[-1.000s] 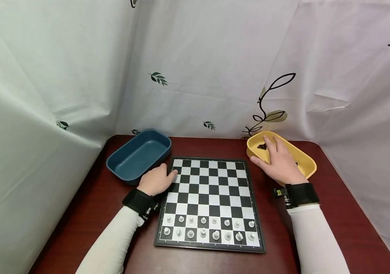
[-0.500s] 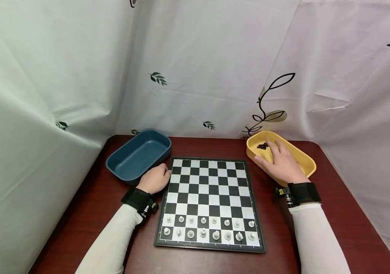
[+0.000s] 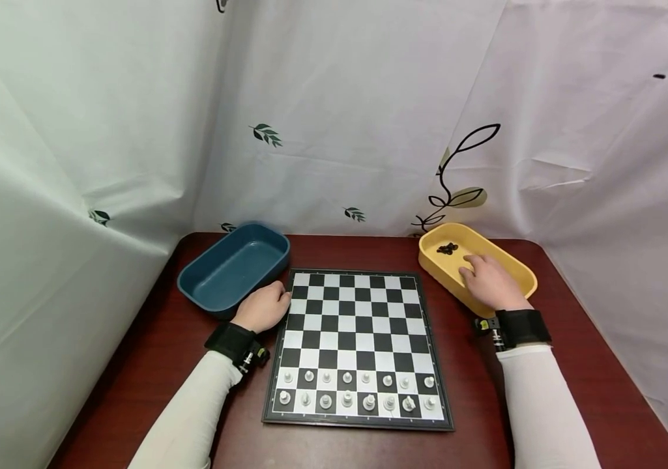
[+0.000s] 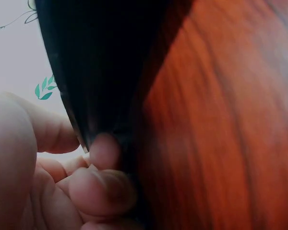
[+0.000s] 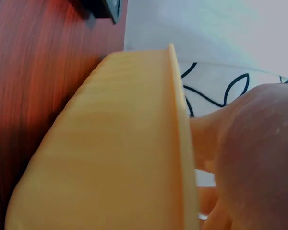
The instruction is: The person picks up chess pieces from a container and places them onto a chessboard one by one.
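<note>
A chessboard (image 3: 354, 326) lies flat on the table, with white chess pieces (image 3: 347, 397) in two rows along its near side. My left hand (image 3: 263, 306) holds the board's left edge; in the left wrist view the thumb is on one side of the dark rim and curled fingers (image 4: 102, 191) are on the other. Inside the yellow tray (image 3: 509, 260) reaches my right hand (image 3: 492, 284), its fingers bent down toward the floor of the tray. Small black pieces (image 3: 447, 249) lie in the tray's far left corner. The tray wall hides the right fingertips in the right wrist view; I cannot tell whether they hold anything.
A blue tray (image 3: 234, 267) stands beyond the left hand, close to the board's far left corner. White patterned cloth (image 3: 334, 117) rises behind and on both sides of the dark red table (image 3: 363, 449).
My right hand has drawn back from the black pieces toward the tray's middle, its fingers bending more. My left thumb has moved off the board's squares to its left edge.
</note>
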`<state>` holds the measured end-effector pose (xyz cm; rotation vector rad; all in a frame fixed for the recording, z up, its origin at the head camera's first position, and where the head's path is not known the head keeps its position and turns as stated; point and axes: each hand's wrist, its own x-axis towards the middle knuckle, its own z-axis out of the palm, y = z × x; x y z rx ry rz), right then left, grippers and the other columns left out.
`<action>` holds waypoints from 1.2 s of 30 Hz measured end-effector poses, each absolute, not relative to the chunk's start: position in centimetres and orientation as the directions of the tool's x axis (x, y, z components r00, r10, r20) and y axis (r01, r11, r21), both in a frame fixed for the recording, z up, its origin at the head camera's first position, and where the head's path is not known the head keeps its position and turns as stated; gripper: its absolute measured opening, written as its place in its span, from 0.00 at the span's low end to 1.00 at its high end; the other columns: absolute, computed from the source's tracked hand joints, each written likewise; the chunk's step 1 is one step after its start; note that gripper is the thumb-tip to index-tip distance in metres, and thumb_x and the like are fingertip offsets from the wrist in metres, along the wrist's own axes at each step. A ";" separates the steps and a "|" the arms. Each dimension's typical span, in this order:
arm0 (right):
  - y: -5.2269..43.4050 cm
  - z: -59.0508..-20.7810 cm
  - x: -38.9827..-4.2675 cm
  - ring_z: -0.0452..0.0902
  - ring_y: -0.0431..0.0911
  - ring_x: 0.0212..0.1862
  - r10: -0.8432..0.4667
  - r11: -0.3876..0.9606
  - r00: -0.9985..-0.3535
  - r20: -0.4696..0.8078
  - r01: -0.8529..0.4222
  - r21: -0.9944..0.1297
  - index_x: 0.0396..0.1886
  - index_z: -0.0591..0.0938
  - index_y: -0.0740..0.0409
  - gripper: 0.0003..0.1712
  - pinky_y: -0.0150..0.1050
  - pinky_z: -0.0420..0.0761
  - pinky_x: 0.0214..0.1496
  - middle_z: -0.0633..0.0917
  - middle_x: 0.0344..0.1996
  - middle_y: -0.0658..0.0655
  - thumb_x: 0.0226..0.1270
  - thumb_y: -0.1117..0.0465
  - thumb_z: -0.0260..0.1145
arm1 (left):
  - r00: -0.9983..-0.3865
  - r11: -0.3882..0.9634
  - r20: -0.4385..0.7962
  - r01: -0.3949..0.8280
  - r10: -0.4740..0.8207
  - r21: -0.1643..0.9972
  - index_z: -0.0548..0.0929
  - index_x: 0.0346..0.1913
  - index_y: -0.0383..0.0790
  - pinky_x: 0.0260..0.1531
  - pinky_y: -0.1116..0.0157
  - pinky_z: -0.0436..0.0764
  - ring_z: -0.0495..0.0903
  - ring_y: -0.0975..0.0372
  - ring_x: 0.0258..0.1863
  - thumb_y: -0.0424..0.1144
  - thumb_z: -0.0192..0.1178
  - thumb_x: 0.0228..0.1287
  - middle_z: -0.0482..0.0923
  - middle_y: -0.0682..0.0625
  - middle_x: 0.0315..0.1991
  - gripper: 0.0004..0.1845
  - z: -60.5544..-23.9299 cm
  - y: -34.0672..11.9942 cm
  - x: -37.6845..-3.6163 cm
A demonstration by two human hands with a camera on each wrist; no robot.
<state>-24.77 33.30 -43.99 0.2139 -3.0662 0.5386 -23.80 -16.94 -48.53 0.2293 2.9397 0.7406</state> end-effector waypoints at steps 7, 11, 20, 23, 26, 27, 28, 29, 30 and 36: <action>34.4 -44.2 -24.9 0.66 0.78 0.74 -0.122 0.953 -0.991 -0.056 -0.101 -0.287 0.73 0.75 0.79 0.31 0.73 0.67 0.74 0.75 0.70 0.84 0.88 0.55 0.56 | -0.984 0.878 -0.052 0.130 0.173 0.461 0.84 0.48 0.43 0.37 0.53 0.78 0.80 0.56 0.31 0.48 0.53 0.88 0.79 0.49 0.34 0.14 -48.6 -17.0 -23.9; 35.1 -44.4 -24.9 0.65 0.79 0.74 -0.099 0.957 -0.991 -0.093 -0.069 -0.282 0.75 0.72 0.80 0.35 0.75 0.68 0.73 0.73 0.70 0.85 0.86 0.53 0.58 | -0.981 0.882 -0.060 0.136 0.183 0.452 0.84 0.49 0.42 0.38 0.53 0.79 0.81 0.56 0.32 0.48 0.53 0.88 0.79 0.49 0.34 0.14 -48.5 -16.9 -24.0; 35.8 -44.5 -25.0 0.78 0.78 0.66 -0.129 0.957 -0.987 -0.097 -0.098 -0.272 0.66 0.81 0.80 0.31 0.72 0.76 0.67 0.83 0.63 0.80 0.81 0.54 0.64 | -0.982 0.878 -0.057 0.137 0.183 0.458 0.84 0.48 0.42 0.37 0.54 0.78 0.80 0.55 0.31 0.48 0.53 0.87 0.79 0.49 0.33 0.14 -48.3 -17.0 -24.0; 35.7 -44.3 -24.9 0.82 0.75 0.61 -0.135 0.956 -0.986 -0.101 -0.102 -0.276 0.61 0.85 0.76 0.28 0.70 0.79 0.62 0.87 0.59 0.77 0.81 0.53 0.65 | -0.981 0.876 -0.057 0.139 0.186 0.461 0.84 0.48 0.42 0.37 0.54 0.78 0.79 0.55 0.30 0.47 0.53 0.87 0.78 0.49 0.33 0.14 -48.3 -17.0 -24.0; 35.4 -44.2 -24.9 0.85 0.71 0.57 -0.142 0.954 -0.984 -0.109 -0.107 -0.279 0.56 0.88 0.73 0.26 0.67 0.81 0.59 0.89 0.55 0.74 0.82 0.52 0.65 | -0.981 0.876 -0.058 0.139 0.186 0.461 0.84 0.47 0.42 0.37 0.54 0.77 0.79 0.56 0.30 0.47 0.53 0.87 0.78 0.49 0.32 0.14 -48.3 -17.1 -24.1; 35.3 -44.2 -24.9 0.86 0.70 0.56 -0.146 0.953 -0.983 -0.113 -0.109 -0.282 0.55 0.89 0.72 0.25 0.67 0.81 0.59 0.90 0.54 0.73 0.82 0.51 0.65 | -0.981 0.877 -0.059 0.138 0.185 0.461 0.84 0.47 0.43 0.37 0.54 0.77 0.79 0.55 0.30 0.47 0.53 0.87 0.78 0.49 0.32 0.14 -48.3 -17.1 -24.1; 35.2 -44.2 -24.9 0.86 0.70 0.55 -0.151 0.952 -0.982 -0.116 -0.113 -0.285 0.54 0.89 0.72 0.25 0.66 0.81 0.59 0.90 0.53 0.72 0.82 0.51 0.65 | -0.981 0.877 -0.059 0.137 0.184 0.461 0.84 0.46 0.43 0.37 0.54 0.77 0.79 0.55 0.30 0.48 0.53 0.87 0.78 0.49 0.32 0.14 -48.4 -17.1 -24.1; 35.0 -44.2 -24.9 0.86 0.69 0.56 -0.160 0.950 -0.980 -0.121 -0.119 -0.288 0.54 0.90 0.71 0.25 0.66 0.81 0.59 0.90 0.53 0.72 0.82 0.51 0.65 | -0.981 0.877 -0.059 0.136 0.183 0.461 0.83 0.46 0.43 0.37 0.54 0.77 0.79 0.55 0.30 0.48 0.53 0.87 0.78 0.49 0.32 0.14 -48.4 -17.1 -24.1; 34.9 -44.2 -24.9 0.86 0.69 0.56 -0.169 0.948 -0.977 -0.126 -0.126 -0.292 0.54 0.90 0.71 0.24 0.66 0.81 0.60 0.90 0.53 0.72 0.82 0.51 0.64 | -0.981 0.877 -0.059 0.135 0.183 0.461 0.83 0.46 0.43 0.37 0.54 0.77 0.79 0.55 0.30 0.48 0.53 0.87 0.78 0.49 0.32 0.14 -48.4 -17.1 -24.2; 34.3 -44.5 -25.3 0.85 0.67 0.58 -0.217 0.935 -0.965 -0.145 -0.163 -0.316 0.53 0.91 0.67 0.19 0.65 0.81 0.61 0.91 0.52 0.69 0.79 0.58 0.62 | -0.982 0.879 -0.058 0.136 0.182 0.458 0.83 0.46 0.43 0.37 0.53 0.78 0.79 0.55 0.30 0.48 0.53 0.87 0.78 0.49 0.32 0.14 -48.5 -17.0 -24.2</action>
